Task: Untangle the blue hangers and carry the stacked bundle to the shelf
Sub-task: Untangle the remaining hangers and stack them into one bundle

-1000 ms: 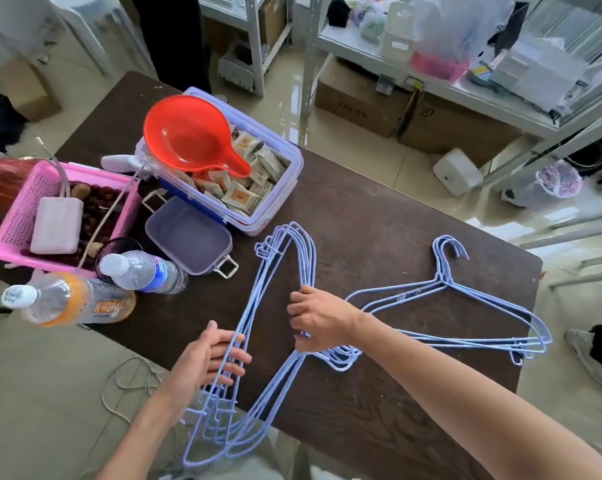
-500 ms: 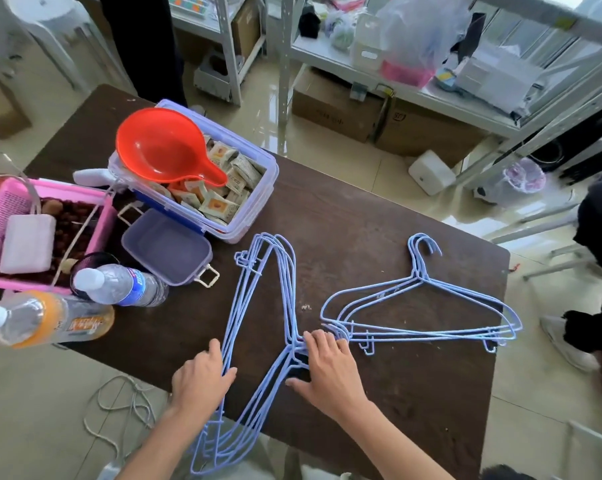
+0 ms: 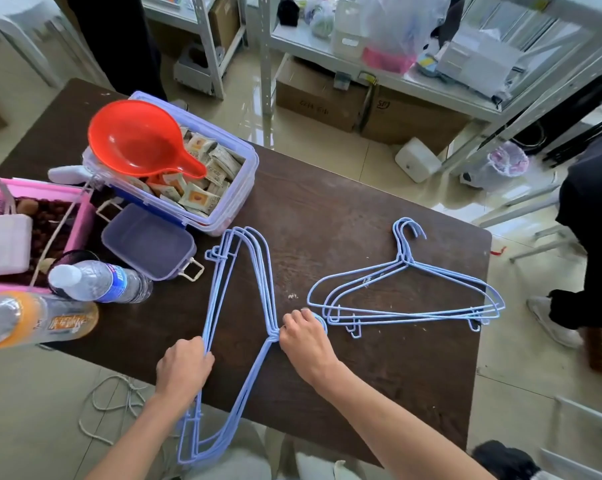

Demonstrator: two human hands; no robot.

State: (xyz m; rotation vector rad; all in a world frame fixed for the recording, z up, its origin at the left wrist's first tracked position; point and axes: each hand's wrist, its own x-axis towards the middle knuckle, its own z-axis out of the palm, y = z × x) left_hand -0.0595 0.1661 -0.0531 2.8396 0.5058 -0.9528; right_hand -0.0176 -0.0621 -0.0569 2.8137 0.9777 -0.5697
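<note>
Hangers: the stacked bundle (image 3: 239, 327) overhangs the bench (image 3: 379, 393) edge at lower centre, left hand (image 3: 183, 367) closed around its straight bars, right hand (image 3: 306, 341) curled over the hooks; spare hangers (image 3: 406, 296) lie right, bare wood between.

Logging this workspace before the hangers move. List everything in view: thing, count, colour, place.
held hanger bundle: one stack, blue, table's near edge
second hanger pile: one, blue, table's right side
table: one, dark brown
storage box: one, clear lilac, holds packets
scoop: one, red, atop box
small lid: one, lilac, beside box
basket: one, pink, far left
bottles: two, lying left
shelves: grey, behind table
left hand: grips bundle's bar
right hand: over bundle's hooks
</note>
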